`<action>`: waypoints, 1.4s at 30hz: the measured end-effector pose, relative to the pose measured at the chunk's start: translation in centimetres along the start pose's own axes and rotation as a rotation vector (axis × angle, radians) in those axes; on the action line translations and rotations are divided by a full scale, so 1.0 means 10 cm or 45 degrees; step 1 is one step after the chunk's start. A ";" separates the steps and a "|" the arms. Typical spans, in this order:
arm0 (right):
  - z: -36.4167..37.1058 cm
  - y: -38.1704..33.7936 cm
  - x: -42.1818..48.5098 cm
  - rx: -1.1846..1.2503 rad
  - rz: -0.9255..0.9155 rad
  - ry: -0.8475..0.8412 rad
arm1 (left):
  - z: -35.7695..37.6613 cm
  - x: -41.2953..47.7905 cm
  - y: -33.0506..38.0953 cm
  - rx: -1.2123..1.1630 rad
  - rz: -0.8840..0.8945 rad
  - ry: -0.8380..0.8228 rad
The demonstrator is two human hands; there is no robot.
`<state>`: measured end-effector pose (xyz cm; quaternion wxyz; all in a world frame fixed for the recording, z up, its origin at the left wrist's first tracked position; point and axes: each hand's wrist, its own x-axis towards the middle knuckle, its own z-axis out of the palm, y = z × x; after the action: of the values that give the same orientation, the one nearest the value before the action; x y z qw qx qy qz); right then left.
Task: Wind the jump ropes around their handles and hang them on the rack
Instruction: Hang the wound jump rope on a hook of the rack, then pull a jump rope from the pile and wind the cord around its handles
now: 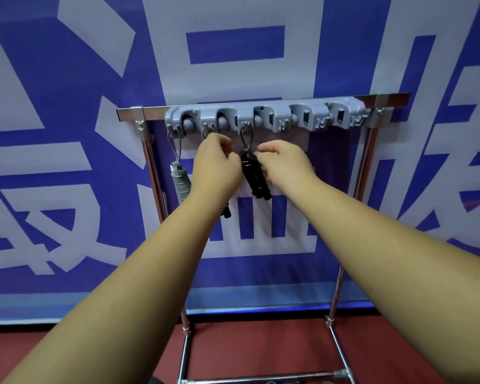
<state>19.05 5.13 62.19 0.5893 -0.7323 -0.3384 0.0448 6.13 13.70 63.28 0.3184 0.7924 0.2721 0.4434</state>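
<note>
Squarely behind rack (263,115), blue-and-white banner (67,79); below rack, red floor (261,350); hung under rack, black jump rope (255,176), clasped by left grip (216,164) and right grip (284,162), forearms outstretched, fingers curled.

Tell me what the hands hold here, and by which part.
Both the left hand and right hand appear to pinch the black wound jump rope at its upper end, just below its loop on the grey plastic hook rack.
</note>
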 end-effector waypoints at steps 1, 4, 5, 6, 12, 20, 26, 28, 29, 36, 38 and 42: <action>-0.02 0.07 -0.09 0.026 0.025 0.000 | -0.02 -0.12 -0.08 -0.017 -0.023 -0.005; -0.04 0.40 -0.42 0.020 0.115 -0.050 | 0.01 -0.53 -0.42 -0.139 -0.165 -0.062; -0.05 0.52 -0.56 0.011 0.165 -0.076 | 0.04 -0.68 -0.58 -0.178 -0.227 -0.116; -0.04 0.70 -0.67 -0.001 0.224 -0.103 | 0.09 -0.83 -0.74 -0.209 -0.296 -0.194; 0.14 1.98 -1.38 -0.089 0.581 -0.263 | 0.56 -1.75 -1.79 -0.138 -0.681 -0.613; 0.54 3.46 -2.06 -0.291 0.848 -0.574 | 1.30 -2.55 -2.84 0.038 -0.972 -1.003; 0.69 4.35 -2.61 -0.394 1.169 -0.802 | 1.70 -3.13 -3.70 0.293 -1.115 -1.268; 0.73 4.67 -2.82 -0.427 1.275 -0.843 | 1.82 -3.37 -4.01 0.377 -1.146 -1.321; 0.75 4.82 -2.91 -0.445 1.333 -0.855 | 1.87 -3.48 -4.09 0.426 -1.156 -1.325; 0.89 5.19 -3.22 -0.632 1.274 -1.038 | 2.16 -4.18 -4.70 0.524 -1.243 -1.428; 0.92 5.24 -3.23 -0.699 1.210 -1.085 | 2.19 -4.23 -4.69 0.517 -1.176 -1.450; 0.94 5.35 -3.27 -0.803 1.186 -1.113 | 2.25 -4.31 -4.74 0.373 -1.282 -1.428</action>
<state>13.35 -9.06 0.68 0.0792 -0.8513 -0.1924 0.4816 -0.97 7.76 -4.01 0.4641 0.7133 0.4539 -0.2642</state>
